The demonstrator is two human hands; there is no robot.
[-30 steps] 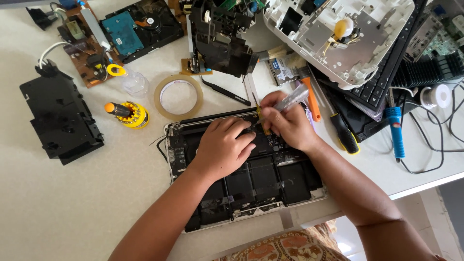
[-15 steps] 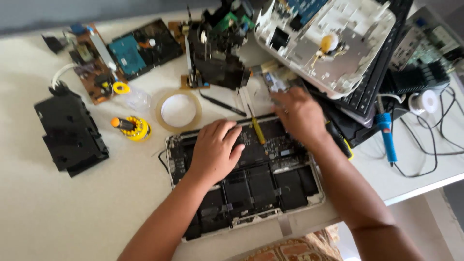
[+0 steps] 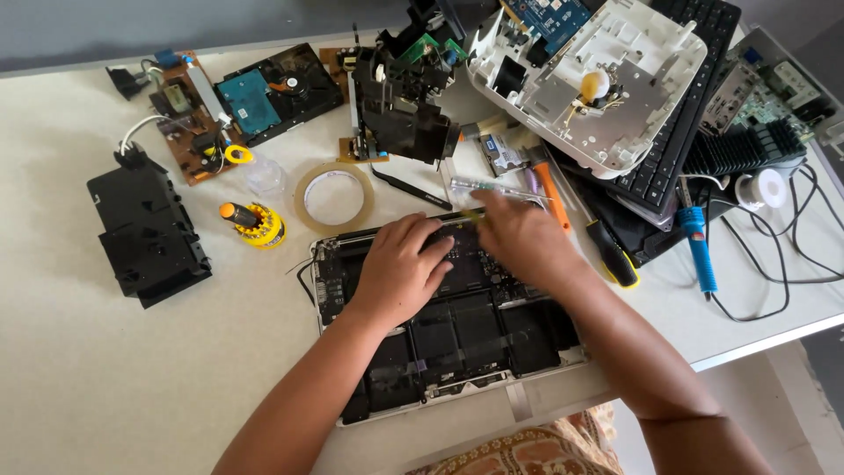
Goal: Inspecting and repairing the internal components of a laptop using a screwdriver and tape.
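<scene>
An opened laptop (image 3: 457, 352), its bottom cover off, lies in front of me with dark battery cells and the board showing. My left hand (image 3: 400, 268) rests flat on its upper middle, fingers spread, holding nothing. My right hand (image 3: 523, 237) is blurred over the laptop's top edge, its fingertips pointing left at a small yellow-tipped tool (image 3: 472, 214). Blur hides whether they grip the tool. A clear-handled screwdriver (image 3: 492, 186) lies on the table just beyond that hand.
A tape roll (image 3: 334, 198), a yellow bit holder (image 3: 255, 224) and a black tweezer (image 3: 409, 189) lie left of the hands. A black module (image 3: 145, 233) sits far left. Circuit boards, a white casing (image 3: 598, 79), a keyboard and a blue soldering iron (image 3: 699, 242) crowd the back and right.
My right hand, which held the clear-handled screwdriver over the laptop, went to the table beyond it and came back to the laptop's top edge. The screwdriver now lies on the table. The view shifted.
</scene>
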